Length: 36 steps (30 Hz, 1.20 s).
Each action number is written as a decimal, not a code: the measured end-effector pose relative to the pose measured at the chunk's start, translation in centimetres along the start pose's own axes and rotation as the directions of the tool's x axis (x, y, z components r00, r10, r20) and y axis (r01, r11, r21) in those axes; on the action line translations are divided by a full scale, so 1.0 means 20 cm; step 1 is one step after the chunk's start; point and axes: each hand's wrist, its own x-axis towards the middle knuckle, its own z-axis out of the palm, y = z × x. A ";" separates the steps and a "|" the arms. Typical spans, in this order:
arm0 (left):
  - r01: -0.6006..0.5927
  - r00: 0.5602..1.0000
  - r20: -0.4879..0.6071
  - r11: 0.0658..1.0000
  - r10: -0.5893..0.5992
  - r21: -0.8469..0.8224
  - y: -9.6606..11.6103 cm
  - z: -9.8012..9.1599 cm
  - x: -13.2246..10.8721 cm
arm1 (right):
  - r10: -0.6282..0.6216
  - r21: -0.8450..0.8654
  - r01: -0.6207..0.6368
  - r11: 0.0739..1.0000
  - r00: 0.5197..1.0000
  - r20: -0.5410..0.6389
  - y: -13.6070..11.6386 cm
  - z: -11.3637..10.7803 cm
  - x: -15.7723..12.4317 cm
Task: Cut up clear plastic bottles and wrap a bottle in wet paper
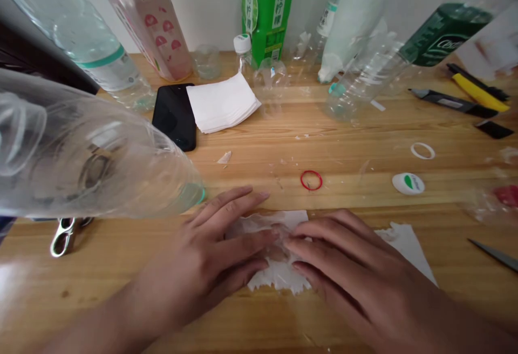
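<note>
On the wooden table a white paper tissue with a ragged, torn near edge lies between my hands. A thin, crumpled, greyish translucent patch covers its middle; I cannot tell whether it is film or wet paper. My left hand rests over its left side, fingers stretched and spread, the index fingertip touching the patch. From the right, my right hand bends over the other side, fingertips on the patch and thumb apart below them. Another torn piece of tissue sticks out from behind the right hand.
Large clear plastic bottle lies at left, close to my left hand. Behind are a black phone, folded tissues, a pink bottle and a green carton. Red ring, white cap and scissor blade lie around.
</note>
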 end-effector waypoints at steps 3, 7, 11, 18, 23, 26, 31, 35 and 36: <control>-0.007 0.999 -0.032 0.999 0.008 0.034 0.00 0.02 0.00 | -0.030 -0.017 0.030 0.999 0.999 -0.015 0.02 0.03 0.01; -0.030 0.999 -0.040 0.999 0.031 0.037 -0.01 0.03 -0.01 | -0.061 -0.056 0.061 0.997 0.998 0.001 0.04 0.05 0.01; -0.025 0.999 -0.038 0.999 0.027 0.041 -0.02 0.03 -0.02 | -0.061 -0.103 0.060 0.993 0.998 -0.003 0.05 0.05 0.00; 0.013 1.000 -0.018 0.999 -0.012 0.045 -0.02 0.02 -0.02 | -0.054 -0.168 0.053 0.984 0.999 -0.003 0.06 0.04 0.01; 0.016 1.000 -0.009 0.999 -0.016 0.052 -0.02 0.02 -0.02 | -0.064 -0.245 0.053 0.968 0.997 -0.035 0.05 0.06 -0.01; 0.019 1.000 -0.011 0.999 -0.018 0.046 -0.03 0.02 -0.02 | -0.063 -0.266 0.049 0.963 0.997 -0.044 0.05 0.06 -0.03; 0.028 0.999 -0.019 0.998 -0.027 0.053 -0.04 0.04 -0.03 | -0.049 -0.265 0.035 0.964 0.998 -0.045 0.05 0.06 -0.04; 0.025 0.999 -0.028 0.998 -0.023 0.054 -0.04 0.05 -0.04 | -0.048 -0.266 0.031 0.964 0.997 -0.057 0.05 0.05 -0.03; 0.019 0.999 -0.033 0.998 -0.018 0.053 -0.04 0.05 -0.04 | -0.050 -0.261 0.034 0.965 0.997 -0.058 0.05 0.05 -0.03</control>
